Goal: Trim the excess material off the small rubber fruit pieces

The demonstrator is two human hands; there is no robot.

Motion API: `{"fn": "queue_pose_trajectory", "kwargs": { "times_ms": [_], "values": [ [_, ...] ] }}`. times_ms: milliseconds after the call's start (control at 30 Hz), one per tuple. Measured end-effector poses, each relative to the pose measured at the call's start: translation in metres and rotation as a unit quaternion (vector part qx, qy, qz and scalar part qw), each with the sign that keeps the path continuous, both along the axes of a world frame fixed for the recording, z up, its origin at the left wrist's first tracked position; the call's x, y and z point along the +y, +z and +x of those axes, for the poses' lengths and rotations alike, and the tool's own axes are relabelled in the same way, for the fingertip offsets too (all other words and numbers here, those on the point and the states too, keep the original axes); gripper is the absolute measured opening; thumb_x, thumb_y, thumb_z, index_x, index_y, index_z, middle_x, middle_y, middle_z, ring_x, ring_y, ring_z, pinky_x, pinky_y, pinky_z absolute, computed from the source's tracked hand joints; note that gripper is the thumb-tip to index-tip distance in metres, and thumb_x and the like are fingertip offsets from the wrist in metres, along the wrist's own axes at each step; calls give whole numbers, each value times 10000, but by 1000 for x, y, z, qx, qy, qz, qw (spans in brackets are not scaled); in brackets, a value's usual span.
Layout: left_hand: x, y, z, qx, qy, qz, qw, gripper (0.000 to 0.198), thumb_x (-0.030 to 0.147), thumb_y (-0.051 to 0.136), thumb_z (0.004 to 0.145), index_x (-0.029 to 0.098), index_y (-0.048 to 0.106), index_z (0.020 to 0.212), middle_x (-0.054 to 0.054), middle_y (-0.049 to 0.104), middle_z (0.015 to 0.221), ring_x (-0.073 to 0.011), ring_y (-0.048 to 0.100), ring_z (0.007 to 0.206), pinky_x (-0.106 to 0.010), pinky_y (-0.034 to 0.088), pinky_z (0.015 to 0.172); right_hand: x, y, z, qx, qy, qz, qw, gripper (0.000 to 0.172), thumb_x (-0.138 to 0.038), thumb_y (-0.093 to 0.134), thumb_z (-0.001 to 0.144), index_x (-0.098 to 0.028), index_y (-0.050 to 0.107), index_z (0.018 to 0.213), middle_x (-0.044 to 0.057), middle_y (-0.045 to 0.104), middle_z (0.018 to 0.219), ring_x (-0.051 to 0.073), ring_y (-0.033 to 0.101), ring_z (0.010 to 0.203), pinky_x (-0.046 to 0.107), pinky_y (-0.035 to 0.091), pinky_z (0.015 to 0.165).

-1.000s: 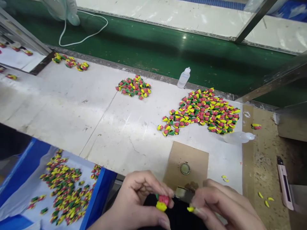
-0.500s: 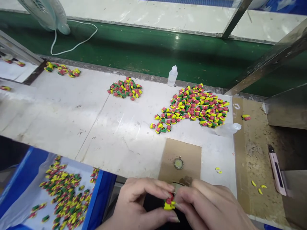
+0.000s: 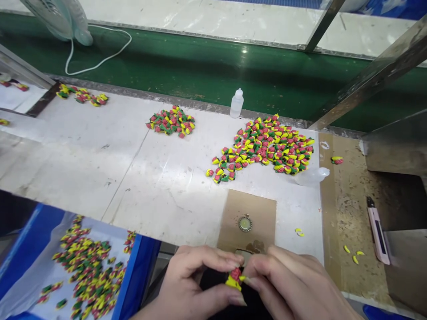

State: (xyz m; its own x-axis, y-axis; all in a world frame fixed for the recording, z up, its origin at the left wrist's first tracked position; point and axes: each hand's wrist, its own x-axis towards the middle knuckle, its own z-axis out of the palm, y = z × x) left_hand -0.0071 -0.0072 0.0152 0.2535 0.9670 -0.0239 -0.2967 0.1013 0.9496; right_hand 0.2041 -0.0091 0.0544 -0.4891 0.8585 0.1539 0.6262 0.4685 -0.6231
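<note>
My left hand point(image 3: 196, 284) and my right hand point(image 3: 293, 284) meet low in the view, their fingertips pinching a small red-and-yellow clay piece point(image 3: 235, 279). Its red part has a dimpled surface, and a yellow bit sits against it. Fingers hide part of the piece. Just beyond my hands lies a brown cardboard sheet point(image 3: 247, 218) with a round metal pendant bezel point(image 3: 245, 223) on it. A dark cloth point(image 3: 220, 280) lies under my hands.
Piles of red, green and yellow clay pieces point(image 3: 263, 146) lie on the white bench, with more in a blue tray point(image 3: 140, 262) at lower left. Plastic bottles point(image 3: 236, 104), a pink utility knife point(image 3: 378, 229) and yellow crescents point(image 3: 353, 254) lie about.
My hands have come together from apart. The yellow bit held in my right hand now sits against the red piece in my left. The view has shifted slightly.
</note>
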Motion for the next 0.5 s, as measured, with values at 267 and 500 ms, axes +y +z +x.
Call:
{"fn": "queue_pose_trajectory", "kwargs": {
  "times_ms": [267, 500],
  "values": [
    [-6, -3, 2, -185, -80, -190, 961, 323, 71, 937, 784, 279, 868, 1020, -31, 896, 1043, -139, 856, 876, -178, 662, 837, -1, 4, 1, 6, 10, 14, 1000, 322, -283, 320, 1187, -227, 566, 989, -30, 688, 714, 106, 668, 556, 202, 482, 540],
    [-6, -4, 7, -249, -94, -239, 934, 291, 112, 932, 808, 277, 857, 1036, 11, 900, 1010, -102, 852, 889, -105, 630, 818, -5, -2, 0, 4, 20, 25, 999, 403, -270, 326, 1184, -244, 636, 929, -47, 653, 651, 110, 638, 525, 239, 421, 489]
  ]
}}
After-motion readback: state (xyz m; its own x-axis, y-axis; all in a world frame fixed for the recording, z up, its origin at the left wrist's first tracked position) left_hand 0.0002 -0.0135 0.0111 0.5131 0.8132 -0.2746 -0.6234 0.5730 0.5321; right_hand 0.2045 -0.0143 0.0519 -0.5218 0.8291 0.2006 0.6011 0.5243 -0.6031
